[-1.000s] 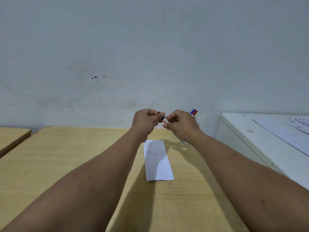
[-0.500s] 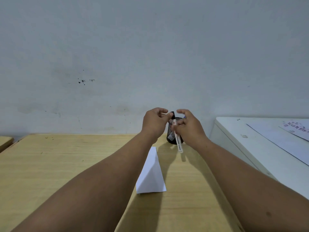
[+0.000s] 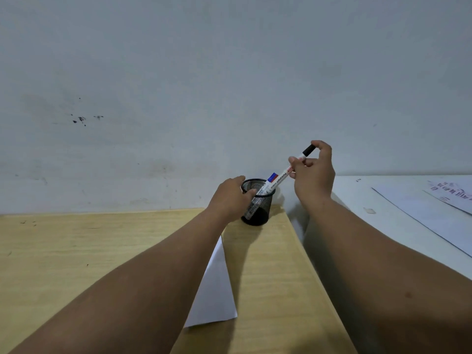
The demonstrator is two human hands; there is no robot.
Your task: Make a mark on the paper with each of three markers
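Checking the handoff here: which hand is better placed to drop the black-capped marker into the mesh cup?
Right. The right hand grips the black-capped marker, tip over the mesh pen cup; the left hand only steadies its rim.

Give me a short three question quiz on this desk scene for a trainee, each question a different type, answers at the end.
1. True or false: the right hand holds a marker with a black cap.
2. Multiple choice: the left hand is A) flat on the paper, B) gripping the mesh cup, C) off the table.
3. Fill in: the marker's lower end points into the ____.

Key: 1 true. 2 B. 3 cup; other markers stand in it.
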